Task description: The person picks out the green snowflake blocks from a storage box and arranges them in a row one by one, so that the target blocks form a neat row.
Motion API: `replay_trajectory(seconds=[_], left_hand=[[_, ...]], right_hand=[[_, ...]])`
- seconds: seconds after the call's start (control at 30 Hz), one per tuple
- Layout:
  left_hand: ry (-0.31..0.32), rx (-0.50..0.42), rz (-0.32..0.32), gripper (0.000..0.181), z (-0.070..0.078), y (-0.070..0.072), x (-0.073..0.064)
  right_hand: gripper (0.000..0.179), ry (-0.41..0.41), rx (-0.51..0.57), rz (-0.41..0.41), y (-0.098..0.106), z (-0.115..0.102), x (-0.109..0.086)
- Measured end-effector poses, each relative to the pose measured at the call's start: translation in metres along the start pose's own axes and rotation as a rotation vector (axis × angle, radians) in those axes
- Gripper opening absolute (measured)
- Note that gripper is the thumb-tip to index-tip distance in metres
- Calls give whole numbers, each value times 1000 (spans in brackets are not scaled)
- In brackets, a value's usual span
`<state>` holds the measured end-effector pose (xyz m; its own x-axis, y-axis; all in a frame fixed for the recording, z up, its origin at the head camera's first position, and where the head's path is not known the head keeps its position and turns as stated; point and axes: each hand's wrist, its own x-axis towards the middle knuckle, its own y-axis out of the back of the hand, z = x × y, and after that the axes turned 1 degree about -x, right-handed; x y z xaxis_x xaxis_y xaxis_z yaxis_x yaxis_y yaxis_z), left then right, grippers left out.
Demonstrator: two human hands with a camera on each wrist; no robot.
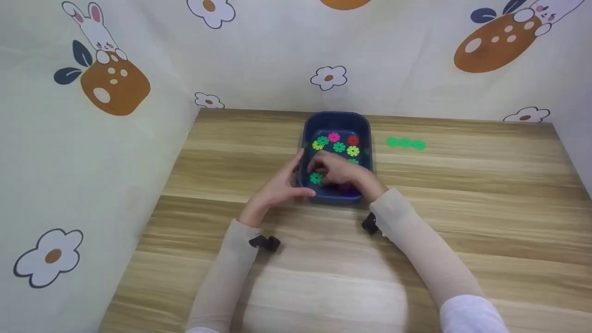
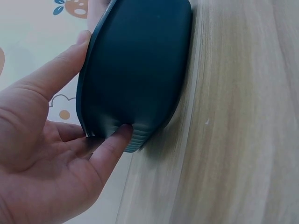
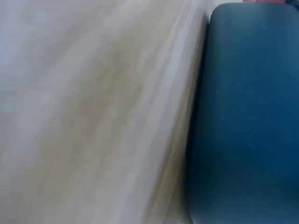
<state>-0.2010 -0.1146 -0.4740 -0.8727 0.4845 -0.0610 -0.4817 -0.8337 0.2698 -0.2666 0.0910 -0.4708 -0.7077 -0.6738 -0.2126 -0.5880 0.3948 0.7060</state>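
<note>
A dark blue plastic bin [image 1: 336,121] stands on the wooden table, holding several flower-shaped discs: a pink disc [image 1: 334,137], a red disc [image 1: 353,139], a yellow disc [image 1: 353,151] and a green disc [image 1: 316,178] among them. My left hand [image 1: 280,184] grips the bin's left side. In the left wrist view, the thumb and fingers of that hand [image 2: 51,158] lie against the bin's wall [image 2: 135,60] and rim. Inside the bin is my right hand [image 1: 339,169], fingers bent down among the discs; whether they pinch one is hidden. The right wrist view shows only the bin's outer wall [image 3: 247,112].
Right of the bin, a strip of joined green discs [image 1: 405,143] lies on the wooden table [image 1: 485,194]. Behind and to the left hangs a pale printed cloth [image 1: 268,51]. A small black wrist device [image 1: 268,243] sits at each cuff.
</note>
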Motion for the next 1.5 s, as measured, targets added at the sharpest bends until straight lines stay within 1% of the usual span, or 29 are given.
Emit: replay_trajectory(seconds=[0.1,0.2,0.27,0.4,0.63,0.77,0.87,1.0,1.17,1.5], left_hand=[[3,5,1,108,1,0,1],[11,0,-4,108,0,-1,0],[10,-12,-11,108,-1,-1,0],[4,-10,-11,109,-3,-1,0],[15,-1,-2,109,-2,-1,-2],[23,-4,2,108,-1,-1,-3],[27,-25,2,108,-1,-2,-4],[32,-48,7,107,-1,-2,-4],[38,-31,15,107,-1,-2,-4],[35,3,7,109,1,-1,-2]], right_hand=[[34,6,-70,7,-1,-1,-2],[29,-5,-97,13,-2,-2,-2],[27,-22,-97,6,-2,-2,-2],[26,-36,-77,-9,-3,-2,-1],[21,33,-20,-10,-5,0,1],[18,39,43,-22,-5,1,0],[16,49,84,-18,-5,1,0],[13,62,140,22,-5,1,1],[9,53,219,85,-3,1,1],[13,14,321,267,4,-1,1]])
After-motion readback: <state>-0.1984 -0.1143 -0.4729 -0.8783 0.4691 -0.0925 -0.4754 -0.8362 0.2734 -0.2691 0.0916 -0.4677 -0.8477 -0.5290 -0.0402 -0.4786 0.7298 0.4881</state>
